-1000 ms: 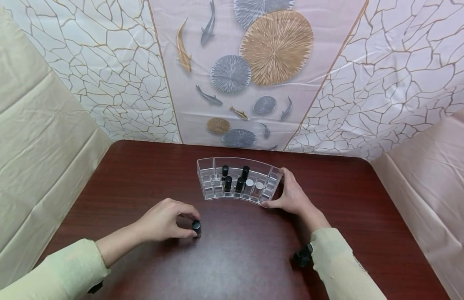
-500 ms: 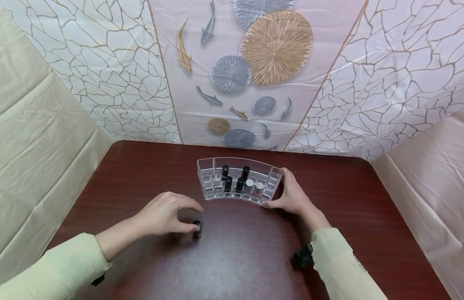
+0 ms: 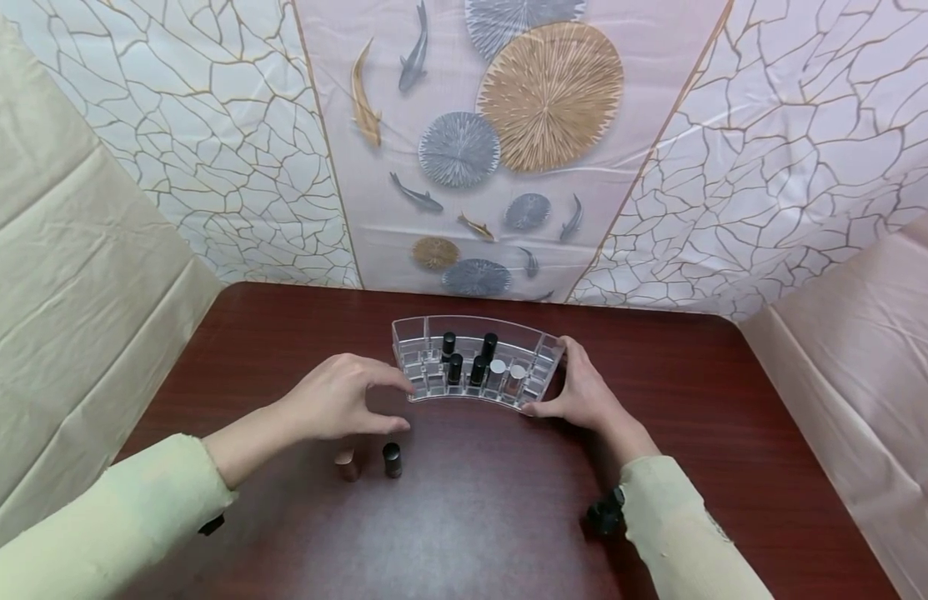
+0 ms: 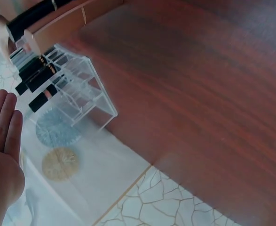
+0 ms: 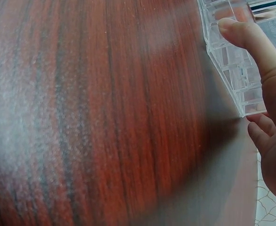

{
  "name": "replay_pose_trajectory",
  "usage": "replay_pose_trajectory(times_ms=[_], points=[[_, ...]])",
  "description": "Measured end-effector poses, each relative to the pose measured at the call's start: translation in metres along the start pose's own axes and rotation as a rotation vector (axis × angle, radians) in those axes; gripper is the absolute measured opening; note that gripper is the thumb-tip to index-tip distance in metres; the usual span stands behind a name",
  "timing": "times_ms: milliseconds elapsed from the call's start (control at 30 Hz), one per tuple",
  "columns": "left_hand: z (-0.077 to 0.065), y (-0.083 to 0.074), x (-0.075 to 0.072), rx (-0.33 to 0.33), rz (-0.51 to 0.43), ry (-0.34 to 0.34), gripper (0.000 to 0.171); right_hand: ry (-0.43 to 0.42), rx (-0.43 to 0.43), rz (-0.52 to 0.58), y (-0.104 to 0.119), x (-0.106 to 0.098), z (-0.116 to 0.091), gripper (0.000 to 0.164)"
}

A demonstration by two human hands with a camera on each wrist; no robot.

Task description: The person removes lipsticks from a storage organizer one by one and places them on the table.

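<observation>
A clear curved organizer [image 3: 471,397] stands on the dark red table with several compartments. In it stand several black-capped lipstick tubes [image 3: 454,368] and two clear-and-white-topped ones [image 3: 497,375]. My right hand [image 3: 579,387] grips the organizer's right end, thumb at the front and fingers behind. My left hand [image 3: 339,400] holds nothing, its fingers extended beside the organizer's front left corner; whether a fingertip touches it I cannot tell. Nearer me stand a black lipstick tube [image 3: 392,460] and a copper one [image 3: 347,465], both upright. The left wrist view also shows this copper tube [image 4: 65,30].
The brown-red tabletop [image 3: 471,517] stretches around the organizer. Behind it hangs a patterned cloth backdrop [image 3: 464,233], with plain beige cloth [image 3: 96,233] along the left side. A black wrist device [image 3: 604,512] sits at my right sleeve.
My left hand has let go of the black lipstick tube and moved up and away toward the organizer's left corner. The copper tube is now uncovered. My right hand has stayed put.
</observation>
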State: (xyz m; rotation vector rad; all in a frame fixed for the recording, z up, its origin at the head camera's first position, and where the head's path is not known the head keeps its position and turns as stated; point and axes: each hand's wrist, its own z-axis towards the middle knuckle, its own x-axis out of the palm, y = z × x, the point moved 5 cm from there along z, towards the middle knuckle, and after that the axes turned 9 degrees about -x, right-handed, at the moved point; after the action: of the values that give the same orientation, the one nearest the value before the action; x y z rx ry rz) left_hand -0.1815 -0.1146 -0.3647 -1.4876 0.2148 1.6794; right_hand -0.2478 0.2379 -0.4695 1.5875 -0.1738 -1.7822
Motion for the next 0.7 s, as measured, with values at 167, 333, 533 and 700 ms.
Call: replay_pose_trajectory(times_ms=[167,333,533,700], points=[[0.011,0.001,-0.005,0.017,0.016,-0.032,0.036,0.005,0.002,0.005,0.000,0.000,0.000,0.126],[0.022,0.003,-0.006,0.015,0.028,-0.046,0.038,0.010,0.010,0.001,0.000,0.000,0.000,0.125],[0.037,0.012,0.000,-0.013,0.043,-0.050,0.037,0.004,-0.005,-0.001,0.002,-0.001,-0.001,0.123],[0.050,0.019,0.003,-0.017,0.043,-0.064,0.040,0.002,-0.012,0.005,0.004,-0.002,-0.001,0.121]])
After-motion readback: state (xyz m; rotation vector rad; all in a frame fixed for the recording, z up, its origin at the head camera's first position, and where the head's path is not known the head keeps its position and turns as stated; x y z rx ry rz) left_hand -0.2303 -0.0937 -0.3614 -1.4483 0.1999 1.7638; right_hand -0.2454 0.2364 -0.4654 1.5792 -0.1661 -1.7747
